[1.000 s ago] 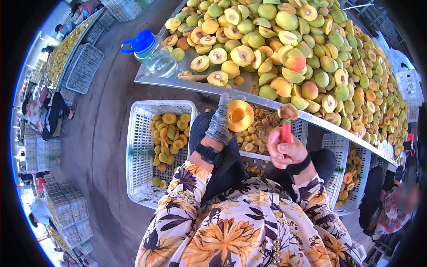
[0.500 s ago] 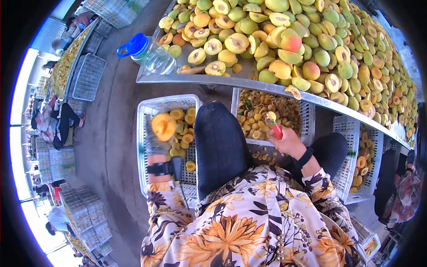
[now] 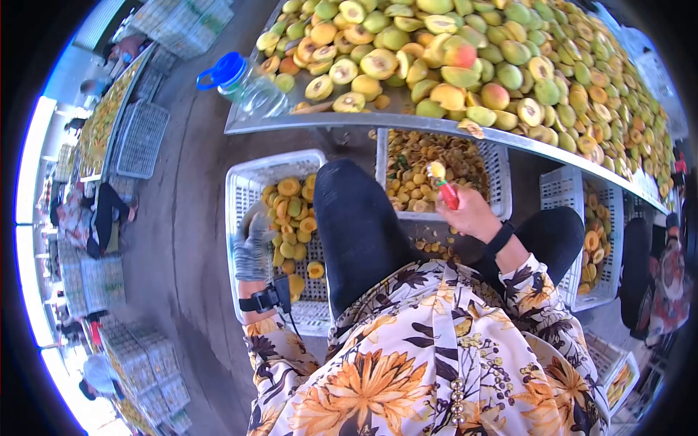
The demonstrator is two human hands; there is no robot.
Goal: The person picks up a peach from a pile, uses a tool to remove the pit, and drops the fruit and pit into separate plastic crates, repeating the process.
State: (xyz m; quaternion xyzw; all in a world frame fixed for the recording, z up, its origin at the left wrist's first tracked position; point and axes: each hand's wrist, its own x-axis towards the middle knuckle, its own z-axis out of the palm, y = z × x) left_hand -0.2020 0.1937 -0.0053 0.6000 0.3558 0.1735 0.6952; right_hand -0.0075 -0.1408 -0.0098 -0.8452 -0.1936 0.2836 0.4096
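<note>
My left hand (image 3: 254,245), in a grey glove, is over the left side of a white crate (image 3: 242,173) of pitted yellow peach halves (image 3: 289,218). Its fingers are apart and I see nothing in them. A blurred peach half (image 3: 295,287) is low in that crate, close to the wrist. My right hand (image 3: 470,215), bare, is closed around a red-handled pitting tool (image 3: 448,195). The tool points up, with a yellowish bit at its tip. Behind it stands a second crate (image 3: 499,190) with pits and fruit scraps (image 3: 418,182).
A metal-edged table (image 3: 349,120) bears a heap of halved peaches (image 3: 494,65). A blue-capped water bottle (image 3: 258,94) stands at its left corner. Another crate of peach halves (image 3: 595,251) is right of my knee. Other people (image 3: 94,214) sit among stacked crates (image 3: 142,356) at the left.
The peach half that was in my left hand has left it, and the hand's fingers are now apart, a little lower over the crate. My right hand still holds the tool in nearly the same place.
</note>
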